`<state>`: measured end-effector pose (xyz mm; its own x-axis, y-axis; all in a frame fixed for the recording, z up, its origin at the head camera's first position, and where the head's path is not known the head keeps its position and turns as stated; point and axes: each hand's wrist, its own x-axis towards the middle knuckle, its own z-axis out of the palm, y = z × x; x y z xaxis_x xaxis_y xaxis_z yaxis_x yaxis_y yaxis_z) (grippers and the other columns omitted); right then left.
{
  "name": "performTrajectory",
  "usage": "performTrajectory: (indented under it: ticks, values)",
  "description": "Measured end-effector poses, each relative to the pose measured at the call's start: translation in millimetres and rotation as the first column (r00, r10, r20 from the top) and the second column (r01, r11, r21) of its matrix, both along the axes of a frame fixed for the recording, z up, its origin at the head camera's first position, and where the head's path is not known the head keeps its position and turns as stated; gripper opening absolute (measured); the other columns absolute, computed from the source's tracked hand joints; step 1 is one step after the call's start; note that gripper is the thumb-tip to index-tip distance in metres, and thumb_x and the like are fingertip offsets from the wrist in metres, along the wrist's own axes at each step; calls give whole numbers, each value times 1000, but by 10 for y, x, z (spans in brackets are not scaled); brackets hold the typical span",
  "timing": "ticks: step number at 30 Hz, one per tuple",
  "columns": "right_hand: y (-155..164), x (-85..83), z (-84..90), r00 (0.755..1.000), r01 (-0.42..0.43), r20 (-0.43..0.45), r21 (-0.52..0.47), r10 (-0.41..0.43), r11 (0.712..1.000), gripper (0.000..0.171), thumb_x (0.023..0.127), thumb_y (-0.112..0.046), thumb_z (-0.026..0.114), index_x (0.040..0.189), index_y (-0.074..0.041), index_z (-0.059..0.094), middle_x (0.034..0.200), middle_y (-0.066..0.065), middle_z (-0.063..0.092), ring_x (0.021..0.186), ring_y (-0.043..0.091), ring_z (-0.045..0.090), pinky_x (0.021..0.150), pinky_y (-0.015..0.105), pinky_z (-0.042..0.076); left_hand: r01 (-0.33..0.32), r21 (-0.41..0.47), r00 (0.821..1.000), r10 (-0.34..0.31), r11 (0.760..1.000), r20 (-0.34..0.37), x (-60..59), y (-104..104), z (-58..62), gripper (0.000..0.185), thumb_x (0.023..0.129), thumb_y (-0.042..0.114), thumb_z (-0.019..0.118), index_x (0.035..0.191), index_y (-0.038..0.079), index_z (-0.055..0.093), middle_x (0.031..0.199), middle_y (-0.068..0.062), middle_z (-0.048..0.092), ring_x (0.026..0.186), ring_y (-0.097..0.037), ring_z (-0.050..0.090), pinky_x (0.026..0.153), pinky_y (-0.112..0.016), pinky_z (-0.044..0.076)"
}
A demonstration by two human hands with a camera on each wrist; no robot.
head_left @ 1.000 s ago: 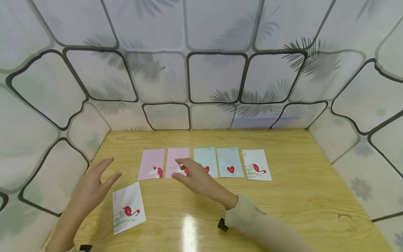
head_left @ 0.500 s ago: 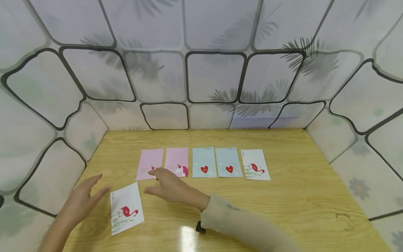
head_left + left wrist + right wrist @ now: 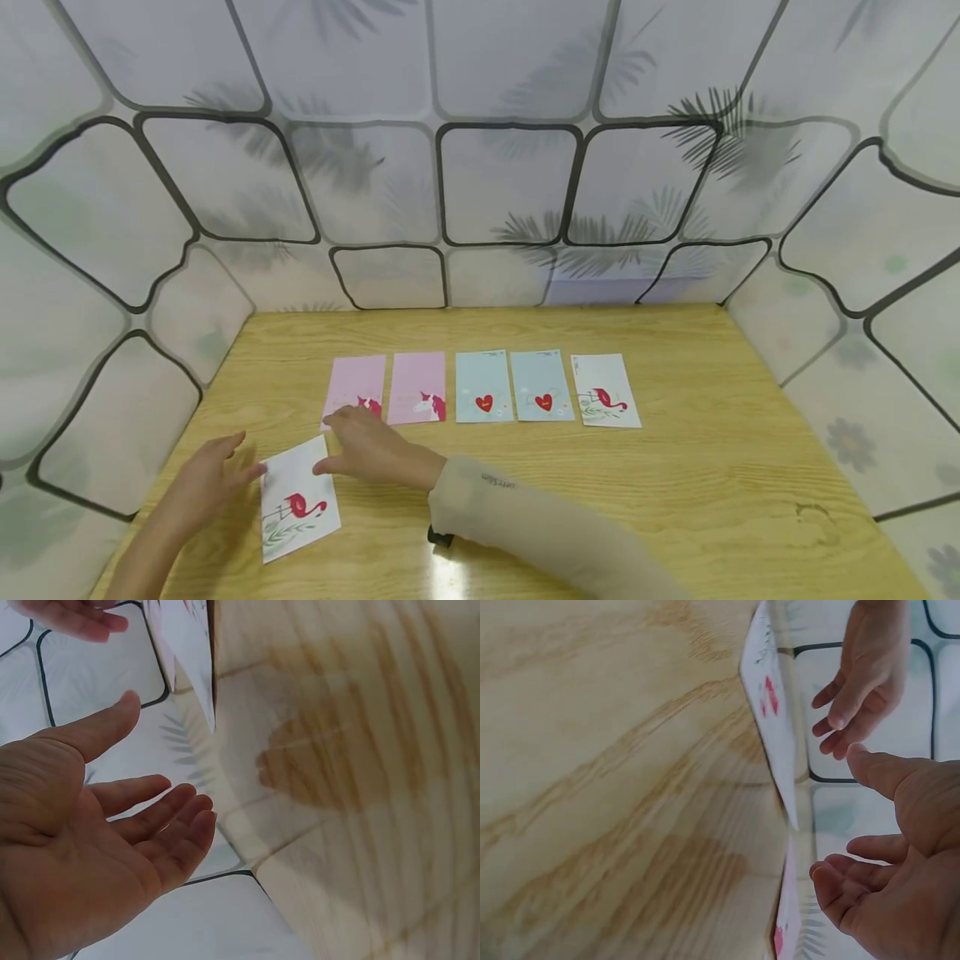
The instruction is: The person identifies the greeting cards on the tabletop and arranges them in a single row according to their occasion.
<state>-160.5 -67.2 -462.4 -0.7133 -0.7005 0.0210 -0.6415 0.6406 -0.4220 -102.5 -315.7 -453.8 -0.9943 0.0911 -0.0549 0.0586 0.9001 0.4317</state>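
A white card with a pink flamingo lies askew on the wooden table at the near left. My left hand hovers at its left side, thumb tip by the card's edge; contact cannot be told. In the left wrist view that hand has loose, slightly bent fingers and holds nothing. At the card's upper right is my right hand, whose fingers cover the lower corner of a pink unicorn card. The right wrist view shows the right hand raised off the table, with nothing in its fingers.
Along the back runs a row: another pink unicorn card, two blue heart cards, and a white flamingo card. Patterned cloth walls enclose the wooden table at the back and both sides.
My right hand has moved left and nearer, from over the second unicorn card to beside the near flamingo card. My left hand has come down closer to that card. The cards lie still.
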Motion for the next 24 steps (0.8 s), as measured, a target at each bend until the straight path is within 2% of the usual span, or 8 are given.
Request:
performTrajectory:
  ticks: [5,8,12,19,24]
  values:
    - [-143,2,-74,993,-46,-102,127,59,991,70,93,-57,72,144,-10,59,143,1,59,134,12,51,114,22,35,49,-33,999,-50,998,-19,-15,2,-69,74,89,20,81,130,-30,45,126,-52,47,117,-68,45,99,-74,38]
    - [-202,31,-79,983,-64,-155,191,95,979,70,93,-59,69,143,-11,59,142,0,59,130,11,52,114,22,34,54,-28,999,-54,998,0,-19,12,-92,76,87,20,83,130,-29,45,125,-52,47,116,-69,45,98,-74,39]
    - [-246,62,-96,972,-66,-204,233,115,970,69,92,-62,69,139,-12,62,139,-1,60,122,11,54,110,20,37,47,-53,998,-45,997,33,-17,12,-134,78,85,21,85,130,-29,46,123,-52,47,115,-69,46,97,-73,41]
    - [-294,54,-156,939,-68,-303,305,164,950,66,89,-67,69,130,-15,66,125,-6,62,109,7,52,101,19,35,62,-88,998,-60,994,17,-31,16,-186,75,83,23,87,126,-27,51,121,-48,50,113,-67,48,95,-72,43]
    - [-322,32,-154,915,-79,-344,354,209,932,68,89,-70,67,131,-17,65,127,-8,62,109,7,52,99,19,36,64,-68,998,-65,996,-8,-34,37,-190,69,81,20,88,123,-24,56,119,-46,51,111,-65,49,94,-73,43]
